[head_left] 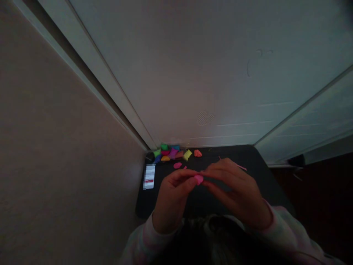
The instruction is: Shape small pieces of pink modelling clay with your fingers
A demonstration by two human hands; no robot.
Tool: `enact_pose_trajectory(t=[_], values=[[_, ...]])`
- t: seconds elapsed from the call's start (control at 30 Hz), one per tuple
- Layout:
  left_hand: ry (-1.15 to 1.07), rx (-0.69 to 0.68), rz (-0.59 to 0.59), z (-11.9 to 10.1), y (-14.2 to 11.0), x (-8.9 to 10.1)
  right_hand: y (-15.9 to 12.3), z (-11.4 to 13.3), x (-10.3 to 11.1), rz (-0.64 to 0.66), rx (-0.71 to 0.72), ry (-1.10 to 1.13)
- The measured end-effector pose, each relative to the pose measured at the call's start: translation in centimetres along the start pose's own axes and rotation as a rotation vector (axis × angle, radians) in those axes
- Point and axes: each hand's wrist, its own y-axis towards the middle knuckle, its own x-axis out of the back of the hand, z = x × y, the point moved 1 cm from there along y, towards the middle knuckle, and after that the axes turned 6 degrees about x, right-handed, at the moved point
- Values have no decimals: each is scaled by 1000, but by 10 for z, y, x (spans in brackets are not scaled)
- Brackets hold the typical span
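Between my two hands is a small lump of bright pink modelling clay (pixel 199 179). My left hand (pixel 176 187) pinches it from the left between thumb and fingertips. From the right, the fingertips of my right hand (pixel 234 186) close on the same lump, thumb below and fingers above. Behind my left hand, a flattened pink piece of clay (pixel 177 165) lies on the dark table, with a smaller pink bit beside it. A crumpled orange-red piece (pixel 198 153) sits farther back.
Several small colourful packets (pixel 173 153) are heaped at the table's back left. A phone with a lit screen (pixel 149 176) lies near the left edge of the dark table (pixel 146 206). A thin pink stick (pixel 242 167) lies behind my right hand. White panels rise behind the table.
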Motion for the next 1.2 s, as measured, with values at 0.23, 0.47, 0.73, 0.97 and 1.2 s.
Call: enact_pose_trajectory(t=[0.23,0.47,0.73,0.97,1.2], values=[[16,45,-43,4,2,1,-1,-1,-1,-7,34,-19],[34,44,-47,6,2,3,-1,0,-2,1,17,-34],[29,58,-49,7,4,7,-6,-3,-2,62,-6,-32],[64,103,-82,6,3,7,-2,-1,-1,50,18,8],[32,110,-106,6,5,5,-6,-1,-5,21,-8,11]])
